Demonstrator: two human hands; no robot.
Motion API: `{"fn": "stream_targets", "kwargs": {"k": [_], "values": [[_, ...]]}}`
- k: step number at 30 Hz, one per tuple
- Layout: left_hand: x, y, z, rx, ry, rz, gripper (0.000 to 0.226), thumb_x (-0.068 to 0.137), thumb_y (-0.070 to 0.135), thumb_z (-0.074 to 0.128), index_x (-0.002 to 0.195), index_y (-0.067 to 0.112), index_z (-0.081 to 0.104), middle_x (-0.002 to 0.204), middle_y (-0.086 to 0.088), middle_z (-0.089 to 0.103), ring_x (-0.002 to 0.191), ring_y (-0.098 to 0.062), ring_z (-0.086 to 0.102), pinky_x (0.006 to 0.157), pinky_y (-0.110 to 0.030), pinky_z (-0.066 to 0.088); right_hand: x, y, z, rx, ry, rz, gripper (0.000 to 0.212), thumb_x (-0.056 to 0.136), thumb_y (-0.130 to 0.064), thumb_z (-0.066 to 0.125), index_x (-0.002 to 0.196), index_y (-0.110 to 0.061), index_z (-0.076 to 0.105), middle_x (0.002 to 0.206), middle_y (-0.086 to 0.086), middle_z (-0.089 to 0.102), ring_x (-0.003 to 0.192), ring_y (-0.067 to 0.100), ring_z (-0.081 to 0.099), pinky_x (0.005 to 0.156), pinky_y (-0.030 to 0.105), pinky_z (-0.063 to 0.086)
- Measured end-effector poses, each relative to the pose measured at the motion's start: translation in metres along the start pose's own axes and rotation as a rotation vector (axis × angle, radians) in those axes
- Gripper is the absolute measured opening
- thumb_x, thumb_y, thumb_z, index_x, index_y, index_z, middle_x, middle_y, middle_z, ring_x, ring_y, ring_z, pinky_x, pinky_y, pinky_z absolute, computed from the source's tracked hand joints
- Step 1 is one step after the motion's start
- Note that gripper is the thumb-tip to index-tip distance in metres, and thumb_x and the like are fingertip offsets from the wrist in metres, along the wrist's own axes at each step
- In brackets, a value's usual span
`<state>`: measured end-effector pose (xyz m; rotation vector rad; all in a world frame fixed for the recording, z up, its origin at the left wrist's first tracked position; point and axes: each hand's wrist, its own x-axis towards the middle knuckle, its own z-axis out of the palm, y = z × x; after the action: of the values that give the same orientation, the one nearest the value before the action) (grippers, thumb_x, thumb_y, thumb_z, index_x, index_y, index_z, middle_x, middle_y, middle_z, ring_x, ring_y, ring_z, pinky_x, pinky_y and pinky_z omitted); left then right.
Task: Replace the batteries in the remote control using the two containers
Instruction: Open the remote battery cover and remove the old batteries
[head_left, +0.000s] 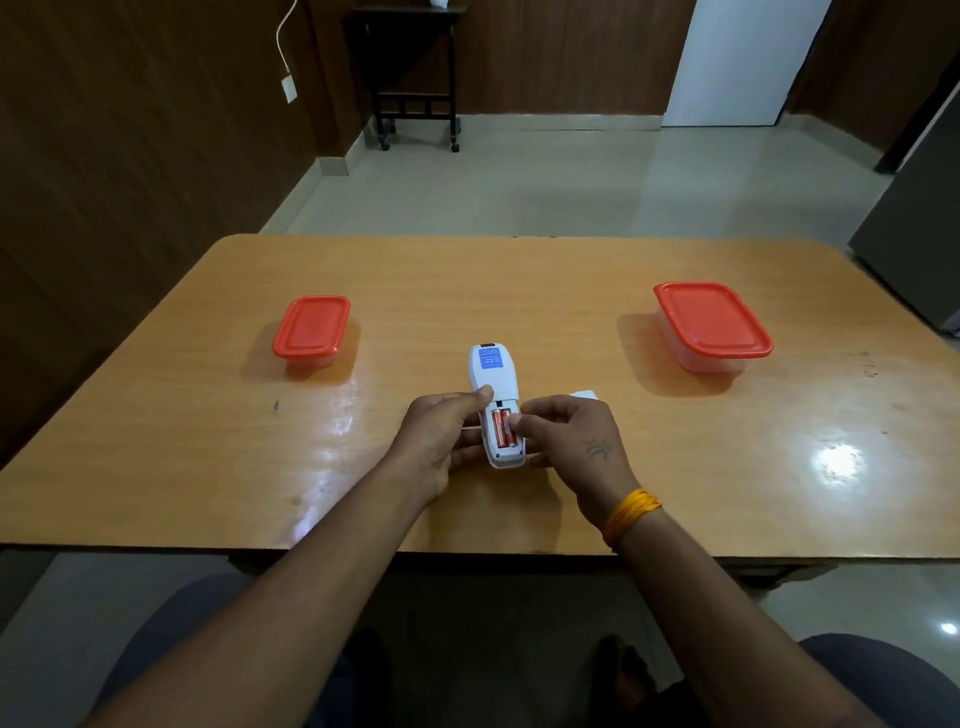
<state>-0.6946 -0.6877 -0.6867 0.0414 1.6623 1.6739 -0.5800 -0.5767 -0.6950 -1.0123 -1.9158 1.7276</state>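
A white remote control (491, 371) lies face down near the middle of the wooden table (519, 280), its battery bay uncovered. Two orange batteries (503, 428) sit side by side in the bay. My left hand (441, 436) grips the remote's left side, thumb on its back. My right hand (566, 441) has its fingertips at the right-hand battery; I cannot tell whether they pinch it. The white battery cover (584, 394) lies just behind my right hand. Two clear containers with red lids stand closed, a smaller one (311, 327) at the left and a larger one (712, 322) at the right.
The table's front edge runs just above my lap. Beyond the table lie a tiled floor, a dark wheeled stand (415, 78) by the wood-panelled wall and a grey cabinet (919, 228) at the right.
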Motion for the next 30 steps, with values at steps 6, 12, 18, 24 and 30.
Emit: {"fn": "stream_targets", "kwargs": {"k": [6, 12, 18, 24, 30], "values": [[0.004, -0.009, -0.009, 0.254, 0.077, 0.172, 0.037, 0.077, -0.001, 0.079, 0.113, 0.006, 0.081, 0.099, -0.009, 0.084, 0.089, -0.026, 0.082, 0.082, -0.043, 0.067, 0.011, 0.011, 0.010, -0.043, 0.074, 0.033, 0.008, 0.082, -0.020, 0.085, 0.086, -0.013, 0.083, 0.081, 0.005, 0.081, 0.083, 0.025, 0.079, 0.069, 0.035, 0.065], [0.003, -0.013, -0.015, 0.483, 0.194, 0.244, 0.032, 0.072, 0.002, 0.085, 0.102, 0.015, 0.084, 0.092, -0.001, 0.084, 0.088, -0.018, 0.080, 0.082, -0.043, 0.067, 0.012, 0.017, 0.024, -0.250, 0.116, -0.073, 0.011, 0.085, -0.026, 0.079, 0.087, -0.017, 0.085, 0.078, -0.005, 0.079, 0.076, 0.010, 0.071, 0.072, 0.031, 0.057], [-0.002, -0.015, -0.008, 0.755, 0.262, 0.353, 0.031, 0.077, 0.015, 0.087, 0.108, 0.015, 0.083, 0.097, -0.001, 0.082, 0.093, -0.016, 0.076, 0.087, -0.039, 0.063, 0.008, 0.022, 0.032, -0.388, 0.207, -0.203, 0.013, 0.088, -0.027, 0.075, 0.086, -0.017, 0.084, 0.080, -0.002, 0.079, 0.079, 0.014, 0.071, 0.074, 0.033, 0.058], [-0.008, -0.017, -0.002, 0.968, 0.267, 0.513, 0.033, 0.082, 0.015, 0.080, 0.115, 0.014, 0.079, 0.113, -0.004, 0.078, 0.103, -0.023, 0.073, 0.089, -0.035, 0.058, 0.007, 0.024, 0.030, -0.431, 0.212, -0.276, 0.015, 0.093, -0.021, 0.071, 0.096, -0.012, 0.082, 0.087, 0.004, 0.079, 0.081, 0.019, 0.070, 0.079, 0.037, 0.057], [-0.009, -0.018, 0.002, 1.197, 0.212, 0.620, 0.018, 0.090, 0.020, 0.067, 0.106, 0.012, 0.074, 0.110, -0.009, 0.065, 0.101, -0.030, 0.064, 0.075, -0.029, 0.040, 0.008, 0.024, 0.027, -0.442, 0.192, -0.291, 0.015, 0.093, -0.015, 0.070, 0.100, -0.011, 0.083, 0.092, 0.005, 0.081, 0.087, 0.021, 0.072, 0.085, 0.032, 0.056]]}}
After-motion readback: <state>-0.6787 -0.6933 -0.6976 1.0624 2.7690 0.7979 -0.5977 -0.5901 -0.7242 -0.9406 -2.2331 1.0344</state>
